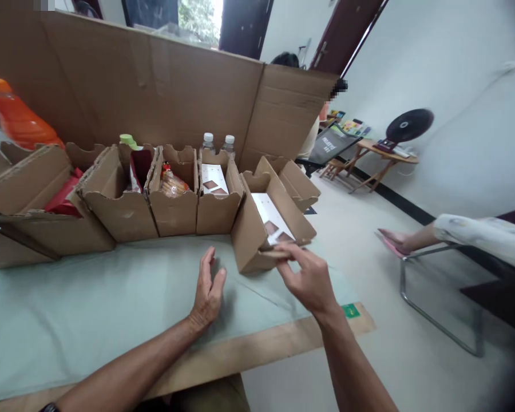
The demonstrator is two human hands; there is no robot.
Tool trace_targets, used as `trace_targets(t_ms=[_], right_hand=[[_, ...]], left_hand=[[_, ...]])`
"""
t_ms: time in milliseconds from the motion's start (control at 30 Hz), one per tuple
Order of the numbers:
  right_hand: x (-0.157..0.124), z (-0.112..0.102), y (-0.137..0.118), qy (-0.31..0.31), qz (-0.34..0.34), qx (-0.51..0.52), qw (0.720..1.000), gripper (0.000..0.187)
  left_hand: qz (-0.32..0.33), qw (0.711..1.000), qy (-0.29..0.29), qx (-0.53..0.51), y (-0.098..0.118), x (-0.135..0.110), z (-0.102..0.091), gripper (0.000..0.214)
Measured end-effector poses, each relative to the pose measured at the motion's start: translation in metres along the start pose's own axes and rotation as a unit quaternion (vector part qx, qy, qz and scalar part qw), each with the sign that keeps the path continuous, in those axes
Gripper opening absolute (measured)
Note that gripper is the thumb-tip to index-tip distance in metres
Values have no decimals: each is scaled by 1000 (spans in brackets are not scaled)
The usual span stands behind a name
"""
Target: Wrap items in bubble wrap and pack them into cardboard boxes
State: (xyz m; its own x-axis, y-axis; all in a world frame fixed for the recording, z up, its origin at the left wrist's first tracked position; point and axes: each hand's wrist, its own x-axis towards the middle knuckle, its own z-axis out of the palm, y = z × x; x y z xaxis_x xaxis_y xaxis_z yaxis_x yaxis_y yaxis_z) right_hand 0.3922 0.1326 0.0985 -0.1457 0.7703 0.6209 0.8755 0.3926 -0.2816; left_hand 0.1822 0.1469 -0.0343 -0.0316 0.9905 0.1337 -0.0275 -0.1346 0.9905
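The person's right hand (306,277) pinches the front rim of a cardboard box (244,240); how deep the fingertips go inside, I cannot say surely, for the hand covers this part. This box stands at the right end of the front row, turned aslant, and in it lies a white packet with brown pictures (264,212). The left hand (208,292) is held wide, thumb apart from fingers, above the pale green cloth (146,292) of the desk (278,344). Leftward, the neighbouring box (218,214) carries a similar white packet (213,173), and the next one (174,214) a clear snack bag (171,184). Behind the row rises a tall cardboard screen (154,86).
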Motion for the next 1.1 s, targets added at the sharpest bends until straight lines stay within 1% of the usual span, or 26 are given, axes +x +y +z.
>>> trace_targets(t_ms=[67, 133, 167, 200, 267, 300, 333, 367, 433, 467, 500, 567, 600, 700, 767, 833, 900, 933, 1000, 1033, 1100], right_hand=[[-45, -27, -11, 18, -12, 13, 1000, 20], [-93, -55, -16, 31, 26, 34, 999, 24], [-117, -67, -17, 54, 70, 48, 995, 26], [-140, -78, -17, 95, 134, 64, 984, 32], [-180, -93, -15, 184, 252, 109, 944, 56], [-196, -97, -13, 212, 297, 134, 921, 68], [-209, -97, -12, 219, 331, 155, 905, 77], [-219, -95, -11, 204, 357, 168, 896, 81], [-227, -83, -9, 137, 390, 165, 895, 80], [-226, -75, -9, 105, 396, 155, 899, 76], [-221, -65, -9, 82, 391, 149, 904, 72], [-203, -45, -10, 62, 363, 158, 916, 63], [-190, -36, -11, 60, 348, 171, 920, 58], [-140, -7, -13, 26, 304, 213, 928, 50], [-103, 15, -13, -3, 274, 246, 930, 48], [-70, 39, -14, -23, 254, 289, 923, 50], [-48, 64, -16, -25, 244, 330, 912, 53], [-42, 76, -18, -19, 244, 344, 906, 54], [-40, 94, -22, 4, 255, 353, 900, 54], [-43, 101, -24, 9, 267, 347, 899, 51], [-51, 109, -23, -1, 297, 323, 899, 42]], left_hand=[[5, 1000, 0, -7, 2, 3, -2, 62], [18, 1000, -9, -5, 6, 4, -6, 66], [27, 999, -19, -2, 9, 4, -8, 68], [38, 999, -33, 1, 12, 3, -10, 70], [61, 996, -70, -3, 21, 0, -10, 73], [70, 993, -96, -12, 25, -2, -9, 73], [74, 989, -129, -24, 30, -5, -7, 73], [76, 983, -161, -38, 34, -9, -4, 72], [72, 973, -213, -51, 41, -16, 2, 74], [70, 971, -223, -50, 43, -20, 4, 76], [70, 972, -219, -45, 44, -25, 5, 77], [74, 982, -171, -33, 45, -33, 0, 78], [75, 987, -141, -30, 45, -36, -6, 78], [80, 995, -51, -34, 46, -38, -34, 76], [97, 994, 2, -50, 47, -31, -57, 74], [117, 990, 37, -66, 44, -21, -76, 74], [113, 991, 44, -64, 37, -11, -89, 77], [100, 993, 40, -55, 32, -8, -94, 79], [72, 996, 34, -27, 22, -5, -98, 83], [63, 997, 34, -11, 18, -5, -99, 85], [61, 997, 32, 21, 14, -6, -99, 90]])
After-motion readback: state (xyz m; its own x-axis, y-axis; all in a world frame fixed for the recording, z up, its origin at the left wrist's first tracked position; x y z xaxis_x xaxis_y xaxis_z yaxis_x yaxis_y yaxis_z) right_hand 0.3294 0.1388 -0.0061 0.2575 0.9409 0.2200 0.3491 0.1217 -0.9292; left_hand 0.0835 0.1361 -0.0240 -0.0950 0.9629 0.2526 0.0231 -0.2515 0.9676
